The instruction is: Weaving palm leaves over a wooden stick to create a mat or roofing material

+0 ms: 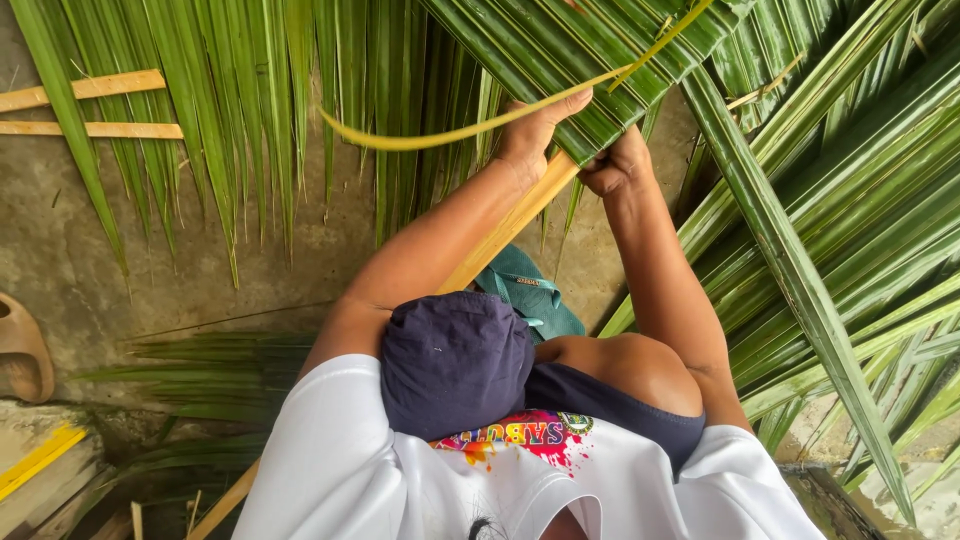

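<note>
A green palm frond (560, 50) with partly woven leaflets lies over a pale yellow midrib (505, 230) that runs diagonally toward my body. My left hand (533, 130) presses on the woven leaflets at the midrib's upper end, thumb laid over the weave. Just to its right, my right hand (616, 165) is clenched on a leaflet at the weave's edge. A loose yellow-green leaflet strip (450, 135) curves across above my left hand. Long loose leaflets (800, 260) fan out to the right of my right arm.
More green leaflets (230, 110) hang at upper left over a concrete floor (120, 270). Two pale wooden strips (95, 88) lie at far left, a tan sandal (22, 352) below them. A teal flip-flop (530, 290) sits under the midrib near my knees.
</note>
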